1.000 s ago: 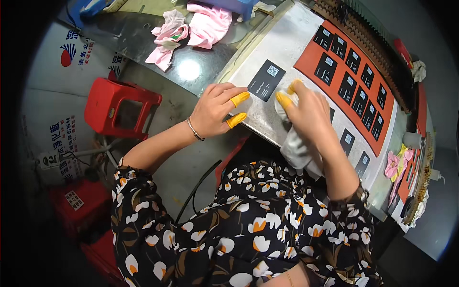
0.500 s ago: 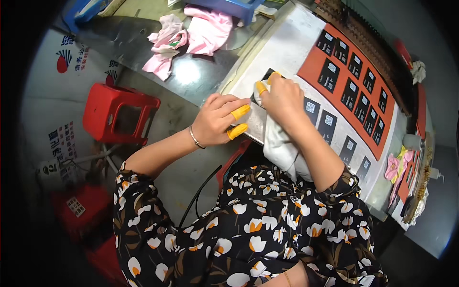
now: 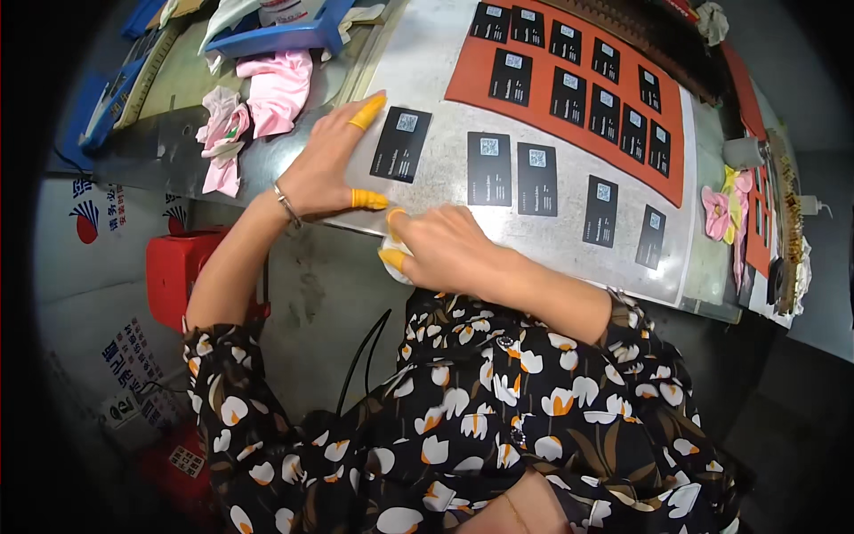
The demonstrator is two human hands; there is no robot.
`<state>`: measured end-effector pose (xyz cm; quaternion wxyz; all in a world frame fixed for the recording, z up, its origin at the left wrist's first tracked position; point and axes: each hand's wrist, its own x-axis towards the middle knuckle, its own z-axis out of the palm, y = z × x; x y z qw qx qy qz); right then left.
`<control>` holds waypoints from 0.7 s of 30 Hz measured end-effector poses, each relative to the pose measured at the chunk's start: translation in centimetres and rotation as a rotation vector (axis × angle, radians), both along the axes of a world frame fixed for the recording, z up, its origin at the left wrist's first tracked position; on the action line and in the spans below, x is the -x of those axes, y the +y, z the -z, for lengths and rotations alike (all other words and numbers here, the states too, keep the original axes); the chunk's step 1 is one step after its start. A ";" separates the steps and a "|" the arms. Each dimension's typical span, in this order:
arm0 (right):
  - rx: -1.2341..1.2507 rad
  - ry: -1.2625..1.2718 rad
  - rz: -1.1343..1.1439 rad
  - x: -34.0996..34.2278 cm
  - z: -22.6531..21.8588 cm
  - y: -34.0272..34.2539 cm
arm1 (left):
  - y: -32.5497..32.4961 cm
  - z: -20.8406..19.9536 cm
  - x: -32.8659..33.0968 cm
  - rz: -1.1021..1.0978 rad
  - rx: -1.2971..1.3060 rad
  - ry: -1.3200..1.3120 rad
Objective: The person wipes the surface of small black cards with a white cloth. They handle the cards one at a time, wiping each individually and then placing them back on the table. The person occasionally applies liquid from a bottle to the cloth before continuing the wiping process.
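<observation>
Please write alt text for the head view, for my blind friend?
A person's left hand is spread beside a black card on a pale surface; the right hand holds white cloth near its edge. Both wear yellow fingertip covers. More black cards lie rightward, some on a red sheet.

Here's the worktop (image 3: 156, 165), dark and glossy at its left end, with a pale grey sheet (image 3: 525, 254) spread across it. A lone black card (image 3: 391, 165) sits toward the sheet's left, four more black cards (image 3: 485, 185) strung out to its right. Beyond them, a red-orange mat (image 3: 467, 84), bearing two rows! Over left, crumpled pink cloths (image 3: 280, 98) beside a blue tray (image 3: 280, 42); far right, a pink-and-yellow cloth (image 3: 719, 214).
</observation>
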<state>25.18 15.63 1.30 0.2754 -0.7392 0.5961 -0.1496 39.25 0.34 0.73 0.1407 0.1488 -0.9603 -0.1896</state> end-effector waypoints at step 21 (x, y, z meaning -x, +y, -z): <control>0.417 -0.392 1.075 17.1 -1.2 21.7 | -0.3 -4.4 4.2 -0.102 0.086 -0.029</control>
